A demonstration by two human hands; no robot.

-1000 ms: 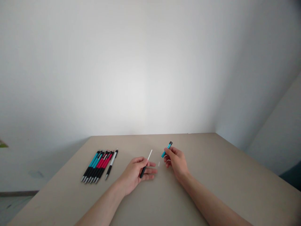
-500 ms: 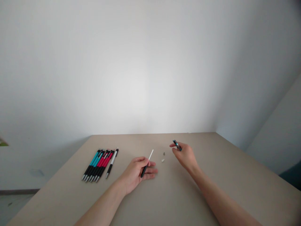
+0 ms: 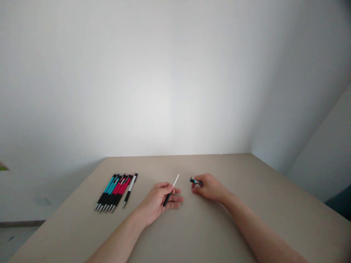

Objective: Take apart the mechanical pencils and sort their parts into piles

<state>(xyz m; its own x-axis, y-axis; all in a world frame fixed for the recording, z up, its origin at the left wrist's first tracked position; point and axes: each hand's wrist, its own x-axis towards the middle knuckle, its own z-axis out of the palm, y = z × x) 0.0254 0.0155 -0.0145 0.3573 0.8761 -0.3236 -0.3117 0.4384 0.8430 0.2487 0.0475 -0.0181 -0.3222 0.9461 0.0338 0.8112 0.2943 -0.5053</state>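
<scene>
My left hand (image 3: pixel 160 200) rests on the beige table (image 3: pixel 192 233), fingers closed round a black pen grip with a white refill (image 3: pixel 170 191) sticking up and away from it. My right hand (image 3: pixel 210 187) lies low on the table just to the right, fingers curled round a teal and black pen barrel (image 3: pixel 195 181) whose end points left. The two hands are a short gap apart. The small loose parts seen earlier on the table are now hidden under the right hand.
A neat row of several teal, red and white pens (image 3: pixel 116 191) lies at the left of the table, tips toward me. A white wall stands behind the table's far edge (image 3: pixel 178 156).
My right hand swung out to the right, then came back down and left onto the table, covering the two small parts. The barrel turned from upright to lying sideways. The left hand stayed put.
</scene>
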